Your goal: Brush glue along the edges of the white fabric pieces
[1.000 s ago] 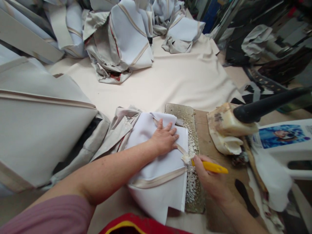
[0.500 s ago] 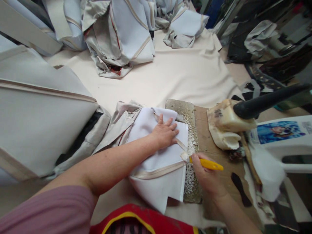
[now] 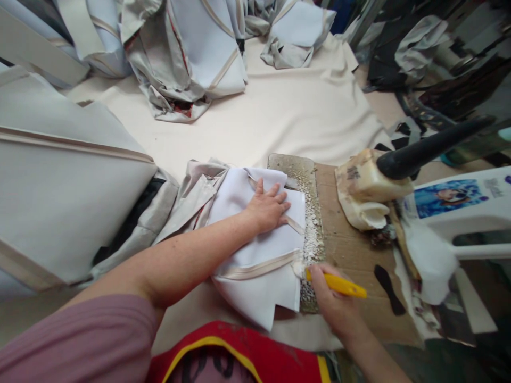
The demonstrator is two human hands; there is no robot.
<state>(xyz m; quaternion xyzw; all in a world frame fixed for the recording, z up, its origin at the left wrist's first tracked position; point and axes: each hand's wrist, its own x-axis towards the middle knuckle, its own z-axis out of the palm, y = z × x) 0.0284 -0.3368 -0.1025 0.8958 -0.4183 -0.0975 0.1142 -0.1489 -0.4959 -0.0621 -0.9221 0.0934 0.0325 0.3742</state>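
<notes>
Left hand (image 3: 268, 208) flat, fingers spread, pinning white fabric piece (image 3: 255, 250) to the surface; right hand (image 3: 333, 300) fingers closed around yellow tool (image 3: 337, 284), tip at the fabric's right edge, beige trim strip (image 3: 255, 270) running leftward from it

Mauve ribbed sleeve (image 3: 75, 340) pushed up above left elbow. Right forearm (image 3: 371, 356) bare. Red garment (image 3: 239, 356) with yellow trim at chest, dark smudges on front. Both hands ungloved.

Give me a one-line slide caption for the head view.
Left hand flattens white fabric; right hand runs yellow tool along its edge.
</notes>
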